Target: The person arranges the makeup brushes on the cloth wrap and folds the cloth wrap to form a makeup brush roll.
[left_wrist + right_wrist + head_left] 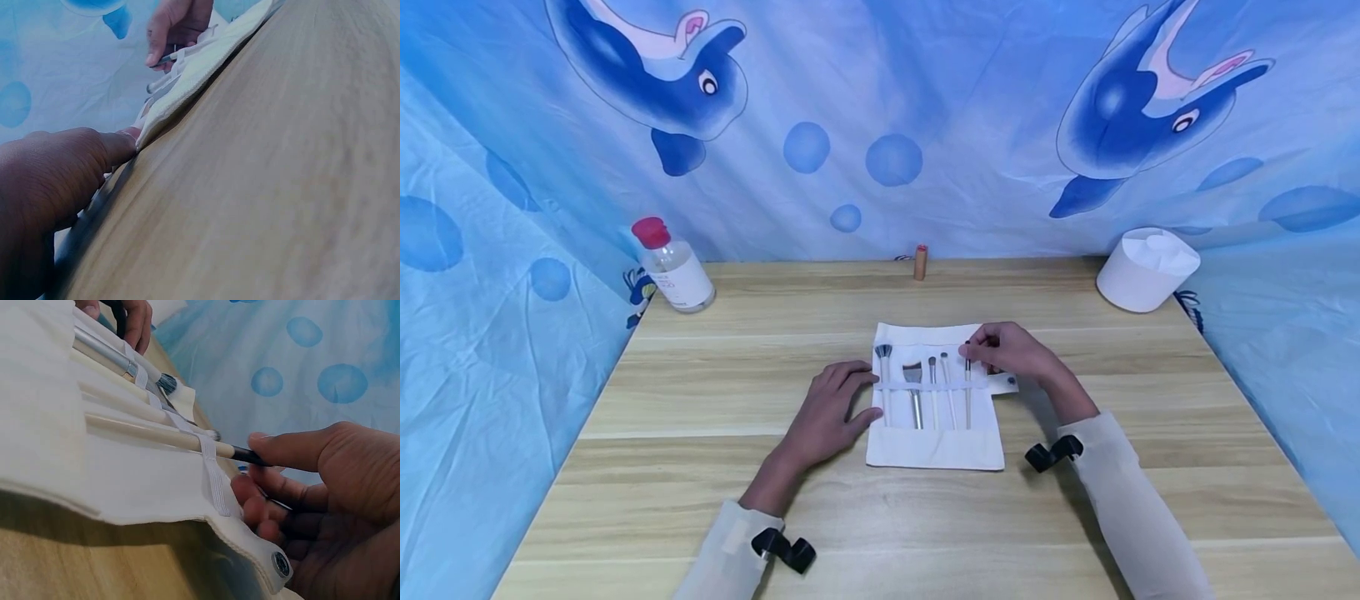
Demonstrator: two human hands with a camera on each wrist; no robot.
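Note:
A white brush roll point(895, 451) lies unrolled on the wooden table, with several makeup brushes tucked under its elastic band point(214, 478). My right hand point(1013, 348) pinches the dark upper end of the rightmost makeup brush point(169, 437) between thumb and fingers. That brush's pale handle runs under the band and into the lower pocket. On the roll's left edge rest the thumb and fingertips of my left hand point(827, 414), fairly straight. Other brushes include a wide fluffy one point(884, 353) and a flat one point(913, 375). A strap with a snap button point(281, 564) sticks out at the right.
A clear bottle with a red cap point(679, 277) stands at the back left. At the back middle is a small brown tube point(921, 263), and at the back right a white paper roll point(1138, 279). A blue dolphin-print curtain point(970, 108) hangs behind the table point(700, 400).

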